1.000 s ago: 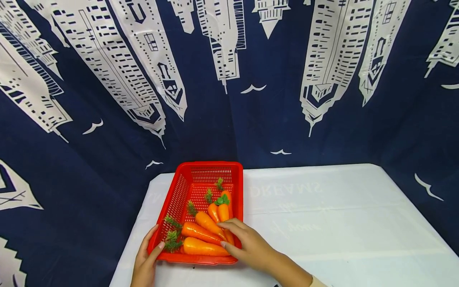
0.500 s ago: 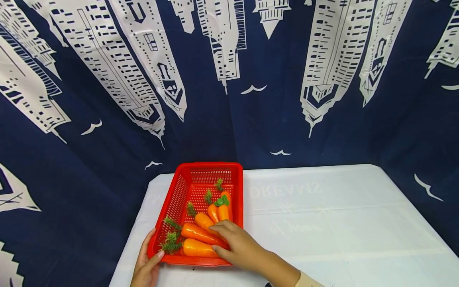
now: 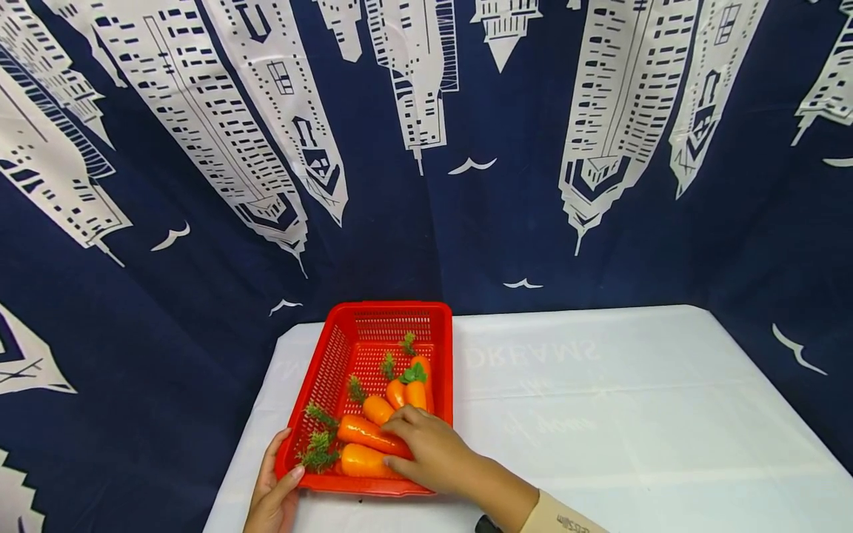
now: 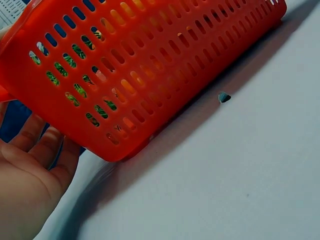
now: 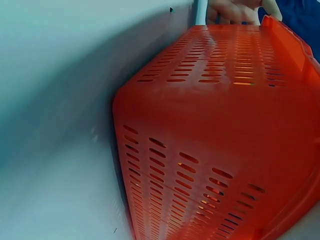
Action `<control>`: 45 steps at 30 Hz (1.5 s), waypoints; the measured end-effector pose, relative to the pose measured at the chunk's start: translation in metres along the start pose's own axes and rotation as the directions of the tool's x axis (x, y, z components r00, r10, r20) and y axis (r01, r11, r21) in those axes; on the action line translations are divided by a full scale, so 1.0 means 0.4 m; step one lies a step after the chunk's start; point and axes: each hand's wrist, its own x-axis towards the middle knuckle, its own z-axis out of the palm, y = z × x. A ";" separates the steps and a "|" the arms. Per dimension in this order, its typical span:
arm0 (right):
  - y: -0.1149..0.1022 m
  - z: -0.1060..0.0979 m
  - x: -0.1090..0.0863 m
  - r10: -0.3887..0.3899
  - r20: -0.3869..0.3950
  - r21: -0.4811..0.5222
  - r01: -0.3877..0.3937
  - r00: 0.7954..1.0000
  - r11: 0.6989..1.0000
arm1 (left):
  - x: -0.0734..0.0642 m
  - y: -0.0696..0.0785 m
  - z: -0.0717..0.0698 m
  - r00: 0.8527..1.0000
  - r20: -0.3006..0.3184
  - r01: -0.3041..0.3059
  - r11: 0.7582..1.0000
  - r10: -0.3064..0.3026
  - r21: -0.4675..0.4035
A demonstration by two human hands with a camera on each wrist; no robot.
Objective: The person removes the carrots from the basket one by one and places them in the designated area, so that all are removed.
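A red slotted plastic basket [image 3: 370,485] holds several orange carrots with green leafy tops, lying at its near and right side. The person's left hand [image 3: 272,494] grips the basket's near left corner, thumb over the rim, fingers outside. In the left wrist view, this hand [image 4: 30,170] lies against the corner of the basket wall [image 4: 55,97]. Over the carrots reaches the right hand [image 3: 429,448], thumb by the nearest carrot [image 3: 363,460] and bent fingers over the reddish-orange carrot [image 3: 363,429] behind it. The right wrist view shows only the basket's outer walls [image 5: 210,120] and the left hand [image 5: 232,11].
The basket stands at the left of a table with a white cloth [image 3: 600,414]. Behind hangs a navy cloth [image 3: 493,222] printed with white buildings and birds. A small dark bit [image 4: 224,97] lies on the cloth before the basket.
The right hand has slid left over the carrots, from their tips toward their middles, bringing more sleeve into view. The left hand and basket have barely shifted.
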 end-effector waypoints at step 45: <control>0.014 0.014 0.047 0.009 0.145 0.073 -0.020 0.989 0.997 | 0.000 -0.013 -0.003 1.000 0.014 -0.018 0.998 0.019 -0.058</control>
